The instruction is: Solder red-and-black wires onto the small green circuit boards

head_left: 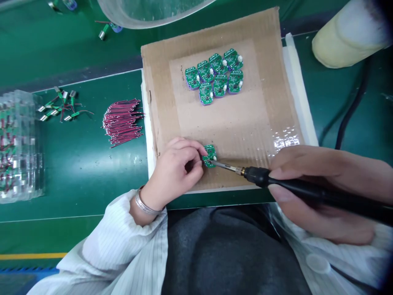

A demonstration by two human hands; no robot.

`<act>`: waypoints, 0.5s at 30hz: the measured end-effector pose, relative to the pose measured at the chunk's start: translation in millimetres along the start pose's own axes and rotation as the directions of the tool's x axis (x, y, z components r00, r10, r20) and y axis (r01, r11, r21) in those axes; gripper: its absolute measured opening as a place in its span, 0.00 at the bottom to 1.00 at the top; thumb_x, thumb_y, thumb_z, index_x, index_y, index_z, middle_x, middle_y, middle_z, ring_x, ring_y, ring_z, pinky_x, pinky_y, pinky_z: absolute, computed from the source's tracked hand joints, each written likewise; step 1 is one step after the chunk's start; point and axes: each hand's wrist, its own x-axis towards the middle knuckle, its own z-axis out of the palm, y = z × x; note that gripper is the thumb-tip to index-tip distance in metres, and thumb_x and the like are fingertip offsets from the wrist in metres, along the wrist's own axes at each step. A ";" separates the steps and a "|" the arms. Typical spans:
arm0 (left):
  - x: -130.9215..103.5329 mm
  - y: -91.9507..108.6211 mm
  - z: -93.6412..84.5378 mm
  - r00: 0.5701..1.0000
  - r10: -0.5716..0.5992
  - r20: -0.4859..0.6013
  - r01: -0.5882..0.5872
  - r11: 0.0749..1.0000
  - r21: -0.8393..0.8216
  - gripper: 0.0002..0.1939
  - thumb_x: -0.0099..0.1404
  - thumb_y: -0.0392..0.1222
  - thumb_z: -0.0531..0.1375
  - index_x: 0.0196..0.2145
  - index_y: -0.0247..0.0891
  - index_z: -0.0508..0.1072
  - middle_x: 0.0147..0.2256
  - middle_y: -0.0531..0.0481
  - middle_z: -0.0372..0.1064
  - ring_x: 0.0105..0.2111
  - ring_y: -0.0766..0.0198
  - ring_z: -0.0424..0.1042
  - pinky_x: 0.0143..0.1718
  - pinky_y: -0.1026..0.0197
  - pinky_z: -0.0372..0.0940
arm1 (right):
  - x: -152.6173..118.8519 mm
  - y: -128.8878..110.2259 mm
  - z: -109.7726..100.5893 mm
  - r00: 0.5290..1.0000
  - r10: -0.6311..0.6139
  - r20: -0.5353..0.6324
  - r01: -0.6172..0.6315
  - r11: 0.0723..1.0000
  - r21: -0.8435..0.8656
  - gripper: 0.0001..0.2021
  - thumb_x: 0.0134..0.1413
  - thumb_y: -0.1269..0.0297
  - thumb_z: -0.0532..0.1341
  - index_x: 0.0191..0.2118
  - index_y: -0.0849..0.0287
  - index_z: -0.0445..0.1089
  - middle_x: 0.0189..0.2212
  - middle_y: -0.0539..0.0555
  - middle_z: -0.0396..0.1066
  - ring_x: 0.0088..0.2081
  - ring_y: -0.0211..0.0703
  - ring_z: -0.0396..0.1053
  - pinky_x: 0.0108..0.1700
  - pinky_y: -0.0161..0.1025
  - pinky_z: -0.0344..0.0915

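My left hand [176, 166] is closed at the left edge of a small green circuit board [210, 154] lying on cardboard. Its index fingertip touches the board's upper left corner; whatever is pinched between thumb and fingers is hidden. From the right, my right hand [325, 188] grips the black handle of a soldering iron [258, 176]. The iron's metal tip points left and meets the lower part of the board, by a small white connector. Farther up on the cardboard, several similar green boards [220, 85] sit in two rows.
A cardboard sheet [267, 110] covers the work spot. To its left lie a bundle of dark red wires [124, 123], several small motors with leads [58, 107] and stacked clear trays [21, 151]. A translucent tub [153, 20] stands behind; a cream container [346, 39] and black cable [353, 110] are right.
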 end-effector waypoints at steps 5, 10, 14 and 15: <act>0.9 -0.1 -0.9 1.000 0.003 -0.005 -0.003 1.000 0.000 0.09 0.56 0.26 0.59 0.24 0.37 0.67 0.37 0.50 0.75 0.38 0.63 0.71 0.46 0.55 0.65 | 3.1 -2.2 9.1 0.999 -0.029 -0.013 0.029 1.000 0.012 0.03 0.49 0.66 0.60 0.33 0.54 0.66 0.25 0.50 0.71 0.26 0.38 0.71 0.24 0.37 0.68; 1.0 -0.1 -1.1 1.000 0.002 -0.001 -0.002 1.000 0.009 0.09 0.56 0.26 0.59 0.24 0.37 0.67 0.37 0.50 0.75 0.38 0.63 0.71 0.46 0.55 0.65 | 3.5 -3.2 12.2 1.000 -0.017 -0.022 0.018 0.997 0.071 0.05 0.47 0.68 0.61 0.33 0.54 0.66 0.24 0.49 0.70 0.25 0.39 0.70 0.24 0.38 0.68; 1.0 0.4 -0.5 1.000 -0.001 -0.003 0.001 1.000 0.006 0.09 0.56 0.26 0.59 0.23 0.37 0.67 0.37 0.50 0.75 0.38 0.63 0.72 0.46 0.55 0.65 | 4.8 -1.5 14.2 1.000 -0.015 -0.008 0.015 0.996 0.086 0.06 0.47 0.69 0.62 0.33 0.55 0.66 0.25 0.50 0.70 0.25 0.39 0.70 0.23 0.38 0.68; 1.0 0.5 -0.4 1.000 -0.002 -0.003 0.002 1.000 0.004 0.09 0.56 0.26 0.59 0.23 0.37 0.67 0.37 0.50 0.75 0.38 0.63 0.72 0.46 0.55 0.65 | 5.0 -1.1 14.9 1.000 -0.024 -0.008 0.025 0.996 0.087 0.06 0.46 0.69 0.62 0.33 0.55 0.67 0.25 0.50 0.70 0.26 0.39 0.70 0.24 0.38 0.68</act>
